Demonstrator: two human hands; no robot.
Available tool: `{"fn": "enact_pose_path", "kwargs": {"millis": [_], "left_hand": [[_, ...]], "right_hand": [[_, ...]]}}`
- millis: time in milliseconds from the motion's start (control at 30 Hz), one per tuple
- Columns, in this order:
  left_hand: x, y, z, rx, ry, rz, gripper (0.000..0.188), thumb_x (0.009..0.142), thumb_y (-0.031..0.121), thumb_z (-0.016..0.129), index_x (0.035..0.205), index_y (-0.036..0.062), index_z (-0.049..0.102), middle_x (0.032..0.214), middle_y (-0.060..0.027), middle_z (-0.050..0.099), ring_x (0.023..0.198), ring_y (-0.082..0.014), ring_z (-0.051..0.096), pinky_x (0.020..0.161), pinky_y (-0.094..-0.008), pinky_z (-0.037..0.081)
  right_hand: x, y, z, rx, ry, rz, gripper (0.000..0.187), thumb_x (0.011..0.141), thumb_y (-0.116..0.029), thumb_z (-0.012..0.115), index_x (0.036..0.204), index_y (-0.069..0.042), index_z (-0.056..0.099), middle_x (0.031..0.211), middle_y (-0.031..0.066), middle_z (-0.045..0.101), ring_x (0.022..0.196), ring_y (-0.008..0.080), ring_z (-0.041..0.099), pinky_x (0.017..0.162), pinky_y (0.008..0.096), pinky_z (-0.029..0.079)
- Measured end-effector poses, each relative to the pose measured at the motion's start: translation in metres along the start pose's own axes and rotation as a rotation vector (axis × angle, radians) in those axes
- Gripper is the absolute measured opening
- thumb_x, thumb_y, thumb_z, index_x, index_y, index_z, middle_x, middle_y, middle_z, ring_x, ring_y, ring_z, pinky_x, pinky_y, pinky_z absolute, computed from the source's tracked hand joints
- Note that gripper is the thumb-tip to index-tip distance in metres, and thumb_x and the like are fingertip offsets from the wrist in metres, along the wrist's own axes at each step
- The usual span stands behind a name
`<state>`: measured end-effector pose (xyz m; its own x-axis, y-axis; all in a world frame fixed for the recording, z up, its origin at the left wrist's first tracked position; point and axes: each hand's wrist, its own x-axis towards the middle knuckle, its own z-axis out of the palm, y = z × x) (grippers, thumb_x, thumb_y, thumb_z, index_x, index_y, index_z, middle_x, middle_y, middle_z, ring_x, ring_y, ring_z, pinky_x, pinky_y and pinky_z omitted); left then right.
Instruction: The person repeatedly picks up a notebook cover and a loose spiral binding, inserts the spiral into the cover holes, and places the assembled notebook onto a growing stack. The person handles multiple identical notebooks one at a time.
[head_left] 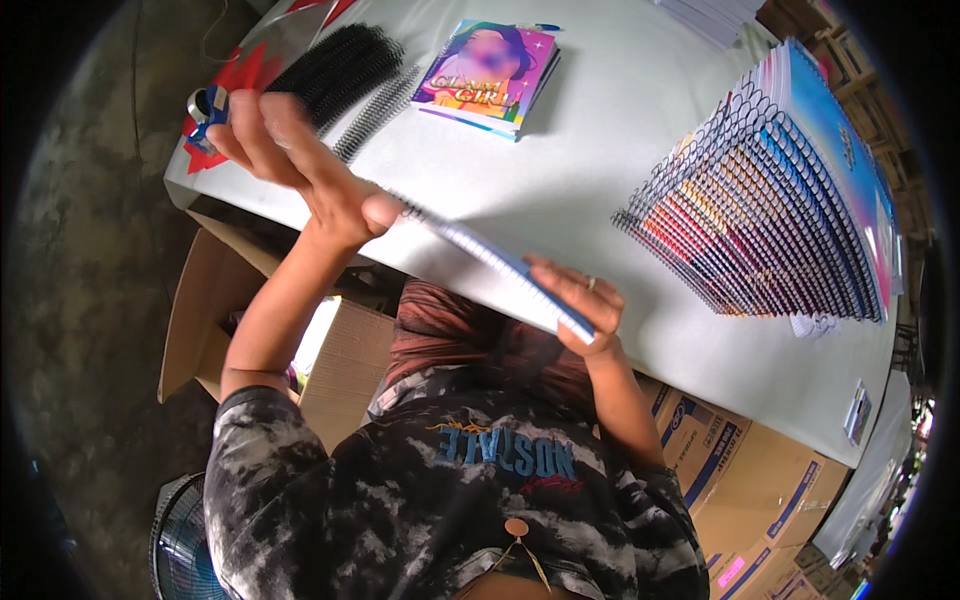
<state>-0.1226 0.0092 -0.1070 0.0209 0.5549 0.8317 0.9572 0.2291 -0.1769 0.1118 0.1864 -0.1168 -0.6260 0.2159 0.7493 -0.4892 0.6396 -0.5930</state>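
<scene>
A thin notebook [500, 265] is held almost edge-on above the table's near edge, its white page edges facing up. My right hand [585, 305] grips its right end, thumb on one side and fingers on the other. My left hand [300, 165] is at the opposite end, its fingers stretched out and slightly blurred. The base of its thumb is beside a dark spiral coil [405, 208] at the notebook's edge; whether they touch I cannot tell. Beyond that hand lies a heap of black spiral coils [340, 70]. A small stack of colourful-covered booklets [490, 75] sits farther back.
On the right of the white table [570, 190] stands a tall stack of spiral-bound notebooks [770, 200]. A blue tape dispenser [210, 110] rests on red plastic at the left. Below are an open cardboard box [345, 360], closed cartons [750, 470] and a fan [185, 540].
</scene>
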Motion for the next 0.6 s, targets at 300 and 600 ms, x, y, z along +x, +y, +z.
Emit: {"fn": "enact_pose_path", "kwargs": {"millis": [300,600], "left_hand": [[-0.010,0.050,-0.007,-0.278,-0.040,-0.048,0.098,0.076,0.075,0.034,0.132,-0.0059,0.029,0.135,-0.0310,0.025,0.122,-0.0517,0.025,0.100,-0.0642,0.007],[-0.010,0.056,-0.013,-0.149,-0.065,0.021,0.089,0.078,0.069,0.042,0.129,-0.0036,0.038,0.125,-0.0228,0.043,0.119,-0.0400,0.037,0.099,-0.0539,0.027]], "right_hand": [[0.003,-0.007,0.013,0.057,-0.038,-0.081,0.028,0.077,-0.006,0.063,0.104,0.002,0.063,0.094,0.0186,0.066,0.080,0.0262,0.067,0.065,0.0300,0.055],[0.002,-0.009,0.008,0.019,-0.050,-0.036,0.028,0.075,-0.003,0.062,0.103,0.001,0.064,0.097,0.0189,0.065,0.081,0.0265,0.067,0.067,0.0321,0.055]]}}
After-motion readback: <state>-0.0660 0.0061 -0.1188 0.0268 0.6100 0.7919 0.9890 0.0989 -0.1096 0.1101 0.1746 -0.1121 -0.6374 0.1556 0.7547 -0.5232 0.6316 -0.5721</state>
